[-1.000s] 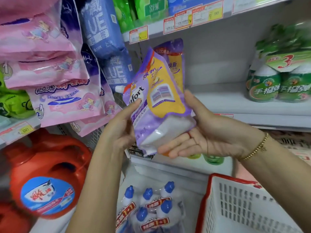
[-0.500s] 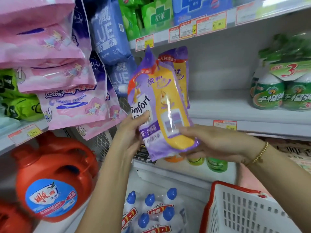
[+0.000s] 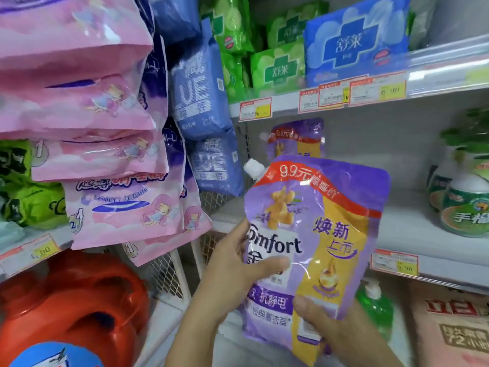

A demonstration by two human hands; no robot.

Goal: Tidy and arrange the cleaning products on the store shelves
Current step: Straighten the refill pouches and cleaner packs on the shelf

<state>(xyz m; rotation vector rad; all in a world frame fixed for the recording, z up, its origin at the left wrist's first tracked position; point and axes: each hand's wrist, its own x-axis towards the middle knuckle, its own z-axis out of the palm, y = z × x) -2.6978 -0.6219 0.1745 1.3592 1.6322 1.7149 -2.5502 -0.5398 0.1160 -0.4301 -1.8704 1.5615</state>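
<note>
A purple and yellow Comfort softener pouch [image 3: 315,234] with a white spout is upright in front of me, its printed front facing me. My left hand [image 3: 232,268] grips its left edge, thumb laid across the label. My right hand [image 3: 330,327] holds the bottom right corner, thumb on the front. A second pouch of the same kind [image 3: 296,139] stands behind it on the white middle shelf [image 3: 412,229].
Pink packs [image 3: 87,123] and blue packs [image 3: 201,102] crowd the left. Green bottles [image 3: 465,202] stand on the shelf's right. An orange detergent jug [image 3: 74,308] sits lower left. A green pump bottle [image 3: 375,305] is below the shelf. Price tags line the upper shelf edge [image 3: 352,94].
The pouch has been turned from its back and side to face me with its front, upright. My right hand slid from the back to the bottom corner. My view moved closer and up.
</note>
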